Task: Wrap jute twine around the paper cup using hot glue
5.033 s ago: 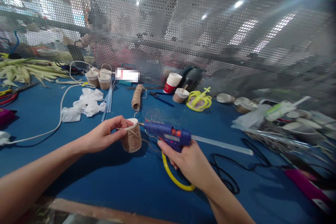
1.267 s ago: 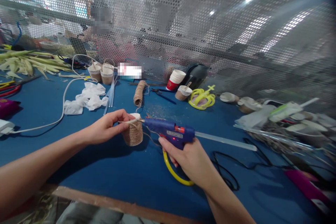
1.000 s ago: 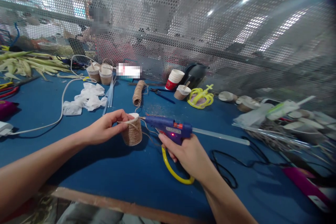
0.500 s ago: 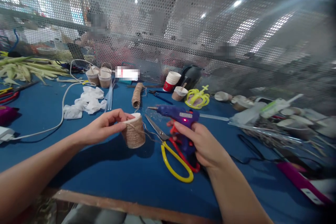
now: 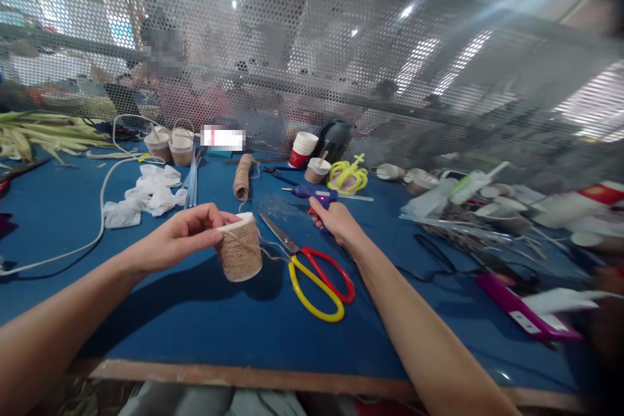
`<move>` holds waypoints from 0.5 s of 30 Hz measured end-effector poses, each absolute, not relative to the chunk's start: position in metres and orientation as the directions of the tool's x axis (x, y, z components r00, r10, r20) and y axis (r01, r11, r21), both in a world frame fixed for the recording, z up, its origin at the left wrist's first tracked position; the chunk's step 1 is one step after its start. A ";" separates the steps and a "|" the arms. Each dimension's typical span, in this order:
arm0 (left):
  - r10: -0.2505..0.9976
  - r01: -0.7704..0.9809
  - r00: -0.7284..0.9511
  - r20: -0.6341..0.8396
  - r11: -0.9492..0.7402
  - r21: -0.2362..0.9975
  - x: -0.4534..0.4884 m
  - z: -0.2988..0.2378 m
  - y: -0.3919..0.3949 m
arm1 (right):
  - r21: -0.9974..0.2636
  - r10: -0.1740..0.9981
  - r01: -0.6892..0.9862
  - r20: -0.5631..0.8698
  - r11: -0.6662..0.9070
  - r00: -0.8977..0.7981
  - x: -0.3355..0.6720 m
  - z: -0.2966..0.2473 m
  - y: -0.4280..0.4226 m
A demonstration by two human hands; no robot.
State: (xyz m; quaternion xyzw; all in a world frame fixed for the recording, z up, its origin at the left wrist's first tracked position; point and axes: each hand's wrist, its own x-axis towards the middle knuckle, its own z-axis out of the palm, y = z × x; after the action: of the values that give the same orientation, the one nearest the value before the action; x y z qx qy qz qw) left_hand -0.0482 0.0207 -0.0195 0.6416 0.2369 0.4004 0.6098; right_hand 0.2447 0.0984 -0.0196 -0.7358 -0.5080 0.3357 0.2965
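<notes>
My left hand pinches the rim of a paper cup wrapped in brown twine, tilted slightly above the table. A loose strand of twine trails from the cup towards a twine roll lying behind it. Farther back, my right hand is closed round the handle of a blue hot glue gun; its nozzle points left, a red light glows on its side and a clear glue stick sticks out behind. Scissors with one yellow and one red handle lie between my hands, blades pointing away.
Crumpled white tissue and clear glue sticks lie left. Several cups, a yellow crown-shaped piece and pliers stand or lie farther back before a perforated metal screen. Right are piled materials and a purple device.
My right hand has moved the glue gun away from me, off the scissors and towards the back of the table. My left hand still holds the cup. The whole view has turned slightly right.
</notes>
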 end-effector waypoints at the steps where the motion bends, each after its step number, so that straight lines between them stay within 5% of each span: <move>1: 0.794 -0.178 0.565 0.225 -0.149 0.973 -0.048 -0.019 0.021 | -0.744 0.939 0.578 -0.208 -0.334 0.274 0.246 -0.025 0.102; 8: 0.787 -0.153 0.573 0.229 -0.172 0.973 -0.048 -0.018 0.021 | -0.550 0.936 0.758 -0.222 -0.351 0.272 0.247 -0.039 0.108; 15: 0.805 -0.169 0.540 0.246 -0.183 0.969 -0.046 -0.019 0.021 | -0.391 0.973 0.905 0.080 -0.170 0.218 0.218 0.000 0.081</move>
State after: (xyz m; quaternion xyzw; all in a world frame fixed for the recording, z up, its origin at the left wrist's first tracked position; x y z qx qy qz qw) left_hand -0.0460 0.0208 -0.0190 0.6491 0.2452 0.4125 0.5903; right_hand 0.2183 0.0805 0.0000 -0.7590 -0.6183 0.0943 0.1808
